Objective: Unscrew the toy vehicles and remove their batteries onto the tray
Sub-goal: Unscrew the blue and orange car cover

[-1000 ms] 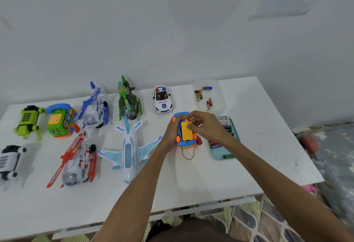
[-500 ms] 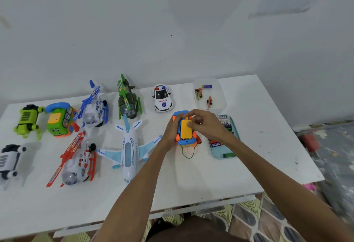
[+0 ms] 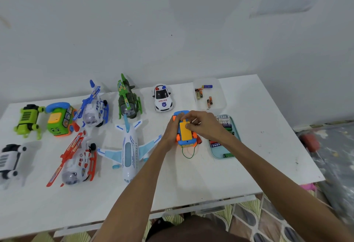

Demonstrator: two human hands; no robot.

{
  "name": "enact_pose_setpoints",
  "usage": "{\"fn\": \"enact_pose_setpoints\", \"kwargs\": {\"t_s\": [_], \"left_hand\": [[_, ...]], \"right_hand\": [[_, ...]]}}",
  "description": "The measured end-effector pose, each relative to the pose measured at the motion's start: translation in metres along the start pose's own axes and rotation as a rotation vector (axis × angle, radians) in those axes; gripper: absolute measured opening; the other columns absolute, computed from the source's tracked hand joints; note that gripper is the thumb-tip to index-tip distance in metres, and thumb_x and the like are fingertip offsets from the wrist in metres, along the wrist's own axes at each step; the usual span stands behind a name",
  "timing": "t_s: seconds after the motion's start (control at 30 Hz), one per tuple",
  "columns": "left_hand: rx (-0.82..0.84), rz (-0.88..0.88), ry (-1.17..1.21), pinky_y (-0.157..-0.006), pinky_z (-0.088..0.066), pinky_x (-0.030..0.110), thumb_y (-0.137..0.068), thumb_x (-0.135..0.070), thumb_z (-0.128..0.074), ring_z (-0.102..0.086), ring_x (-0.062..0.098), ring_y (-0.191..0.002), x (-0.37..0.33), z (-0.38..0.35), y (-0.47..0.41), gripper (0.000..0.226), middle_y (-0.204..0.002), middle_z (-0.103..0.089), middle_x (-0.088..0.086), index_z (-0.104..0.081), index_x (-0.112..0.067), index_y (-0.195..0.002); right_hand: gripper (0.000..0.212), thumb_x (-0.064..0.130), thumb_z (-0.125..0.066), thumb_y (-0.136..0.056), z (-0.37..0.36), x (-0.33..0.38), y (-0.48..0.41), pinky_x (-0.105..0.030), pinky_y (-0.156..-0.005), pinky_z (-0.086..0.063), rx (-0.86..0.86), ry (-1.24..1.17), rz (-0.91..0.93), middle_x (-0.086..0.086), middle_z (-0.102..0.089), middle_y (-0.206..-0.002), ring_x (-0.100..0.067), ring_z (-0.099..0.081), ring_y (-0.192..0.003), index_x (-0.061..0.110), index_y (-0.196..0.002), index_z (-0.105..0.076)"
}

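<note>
Toy car, blue and orange, belly-up on bench, just left of teal tray holding batteries. Left hand grips car's left side, fingers curled over its far end. Right hand over car from right, curled fingertips pinching at yellow cover on underside; whether they hold a small tool, cannot tell. Green cord loops from car's near end. Clear tub with loose batteries behind tray, police car beside it. White airplane left of left wrist.

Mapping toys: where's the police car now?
Head view, far side of table: police car between the green helicopter on its left and the clear tray on its right.
</note>
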State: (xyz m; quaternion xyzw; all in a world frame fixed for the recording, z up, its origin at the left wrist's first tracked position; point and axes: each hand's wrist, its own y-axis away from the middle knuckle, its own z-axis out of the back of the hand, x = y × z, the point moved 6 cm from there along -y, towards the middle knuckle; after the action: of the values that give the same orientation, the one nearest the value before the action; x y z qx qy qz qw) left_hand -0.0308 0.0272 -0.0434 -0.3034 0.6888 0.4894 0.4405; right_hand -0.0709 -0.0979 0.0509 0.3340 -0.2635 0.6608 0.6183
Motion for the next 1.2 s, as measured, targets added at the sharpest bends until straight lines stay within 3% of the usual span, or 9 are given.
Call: {"fn": "enact_pose_setpoints", "kwargs": {"t_s": [0.1,0.23,0.43,0.53,0.67,0.8,1.07,1.13,1.2], "left_hand": [[-0.008,0.026,-0.004,-0.094,-0.057,0.046,-0.092,-0.064,-0.053,-0.073,0.029,-0.099,0.002,0.000,0.000,0.059,-0.115,-0.074,0.016,-0.063,-0.020,-0.129],[0.011,0.034,0.013,-0.090,-0.058,0.044,-0.100,-0.066,-0.042,-0.074,0.028,-0.094,0.001,-0.001,0.001,0.059,-0.110,-0.075,0.017,-0.066,-0.020,-0.128],[0.030,0.048,0.033,-0.087,-0.059,0.042,-0.101,-0.065,-0.040,-0.073,0.028,-0.094,-0.001,-0.003,0.006,0.062,-0.113,-0.074,0.021,-0.065,-0.016,-0.130],[0.043,0.054,0.053,-0.087,-0.059,0.042,-0.102,-0.063,-0.040,-0.072,0.029,-0.093,-0.002,-0.003,0.007,0.061,-0.113,-0.073,0.023,-0.066,-0.013,-0.127],[0.082,0.122,0.117,-0.064,-0.061,0.031,-0.105,-0.053,-0.039,-0.075,0.019,-0.074,0.005,-0.005,0.008,0.045,-0.090,-0.077,0.008,-0.068,-0.019,-0.115],[0.118,0.132,0.110,-0.060,-0.060,0.028,-0.105,-0.032,-0.040,-0.075,0.016,-0.069,0.010,-0.003,0.012,0.032,-0.082,-0.078,0.004,-0.067,-0.015,-0.112],[0.154,0.084,0.016,-0.074,-0.061,0.032,-0.105,-0.034,-0.043,-0.075,0.019,-0.088,0.002,-0.003,0.017,0.036,-0.106,-0.077,0.007,-0.057,-0.018,-0.134],[0.120,0.040,0.000,-0.085,-0.061,0.040,-0.091,-0.050,-0.056,-0.073,0.026,-0.101,-0.004,0.001,0.017,0.059,-0.124,-0.071,0.015,-0.052,-0.017,-0.139],[0.093,0.009,0.029,-0.095,-0.058,0.048,-0.076,-0.057,-0.066,-0.070,0.030,-0.108,-0.012,0.006,0.014,0.079,-0.130,-0.068,0.016,-0.050,-0.016,-0.142]], "right_hand": [[0.026,0.022,-0.069,-0.091,-0.003,0.002,0.002,-0.021,-0.078,-0.051,-0.049,0.094,0.055,-0.001,-0.063,-0.104,-0.010,-0.061,-0.082,0.026,-0.117,-0.071],[0.032,0.028,-0.067,-0.095,-0.007,0.002,0.008,-0.011,-0.071,-0.037,-0.078,0.176,0.116,0.000,-0.055,-0.105,-0.010,-0.053,-0.081,0.024,-0.127,-0.069],[0.034,0.031,-0.063,-0.098,-0.012,0.007,0.011,-0.028,-0.080,-0.043,-0.081,0.340,0.175,-0.004,-0.055,-0.111,-0.015,-0.052,-0.090,0.021,-0.129,-0.068],[0.030,0.027,-0.073,-0.090,-0.012,0.001,0.009,-0.029,-0.081,-0.050,-0.176,0.131,0.087,-0.001,-0.059,-0.108,-0.013,-0.058,-0.084,0.018,-0.118,-0.072],[0.034,0.035,-0.075,-0.088,-0.013,-0.020,0.015,-0.030,-0.074,-0.055,-0.387,-0.177,-0.163,0.002,-0.057,-0.107,-0.016,-0.065,-0.083,0.022,-0.115,-0.061],[0.053,0.042,-0.072,-0.090,-0.032,-0.034,0.016,-0.026,-0.074,-0.057,-0.179,-0.531,-0.457,-0.001,-0.063,-0.120,-0.013,-0.066,-0.096,0.016,-0.132,-0.052],[0.040,0.039,-0.072,-0.091,-0.033,-0.038,0.013,-0.026,-0.069,-0.057,-0.190,-0.625,-0.504,-0.002,-0.067,-0.115,-0.012,-0.069,-0.093,0.017,-0.123,-0.063],[0.044,0.049,-0.074,-0.086,-0.034,-0.039,0.013,-0.028,-0.066,-0.056,-0.140,-0.673,-0.524,-0.002,-0.070,-0.114,-0.019,-0.072,-0.093,0.020,-0.119,-0.064],[0.064,0.065,-0.074,-0.076,-0.033,-0.039,0.012,-0.038,-0.081,-0.059,-0.098,-0.749,-0.548,-0.004,-0.074,-0.111,-0.029,-0.074,-0.096,0.019,-0.119,-0.065]]}}
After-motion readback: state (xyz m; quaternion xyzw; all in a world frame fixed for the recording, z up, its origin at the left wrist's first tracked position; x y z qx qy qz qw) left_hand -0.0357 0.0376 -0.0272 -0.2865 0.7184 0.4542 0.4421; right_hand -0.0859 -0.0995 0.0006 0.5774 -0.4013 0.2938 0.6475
